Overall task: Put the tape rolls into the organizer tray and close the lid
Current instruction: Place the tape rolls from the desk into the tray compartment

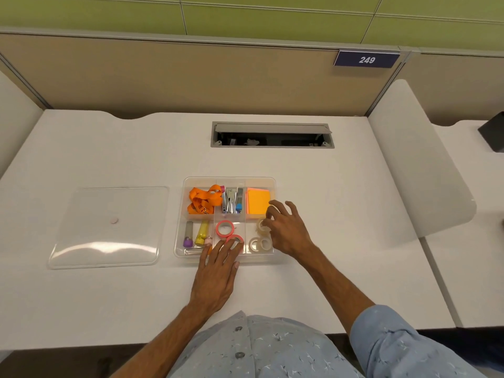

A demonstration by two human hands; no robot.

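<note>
A clear organizer tray [185, 184] sits mid-desk with its lid off. In its front middle compartment a pink tape roll [225, 228] lies flat, and a second pink tape roll [237, 239] sits under the fingertips of my left hand [218, 271]. In the front right compartment two clear tape rolls [260, 244] lie side by side. Behind them my right hand [286, 227] has its fingers curled around a third clear tape roll [261, 227]. The clear lid [109, 227] lies flat on the desk left of the tray.
The tray's other compartments hold an orange lanyard [203, 200], staplers [231, 200], orange sticky notes [257, 200] and small tubes [195, 233]. An open cable hatch [272, 135] lies behind the tray. A white divider [417, 159] stands at the right.
</note>
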